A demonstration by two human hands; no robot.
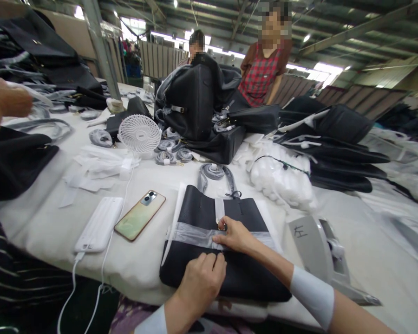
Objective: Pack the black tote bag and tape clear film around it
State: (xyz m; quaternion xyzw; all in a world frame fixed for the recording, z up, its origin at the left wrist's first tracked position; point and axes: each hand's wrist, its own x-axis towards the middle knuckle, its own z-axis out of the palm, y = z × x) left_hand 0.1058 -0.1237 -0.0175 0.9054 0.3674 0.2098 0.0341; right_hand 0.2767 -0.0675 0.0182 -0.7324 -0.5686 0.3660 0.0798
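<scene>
A black handbag lies flat before me, with a band of clear plastic film across its front and white sheeting showing at its sides. My right hand reaches in from the right, thumb and fingers pinched at the small gold clasp on the bag's middle strap. Lower down, my left hand rests against the bag's front with its fingers curled closed. Whatever those fingers hold, if anything, is hidden. Beyond the bag's top edge lies its wrapped handle.
Left of the bag are a phone, a white power bank with cables and a small fan. A grey tape dispenser stands right. Black bags pile up behind. Another person's hand is at far left.
</scene>
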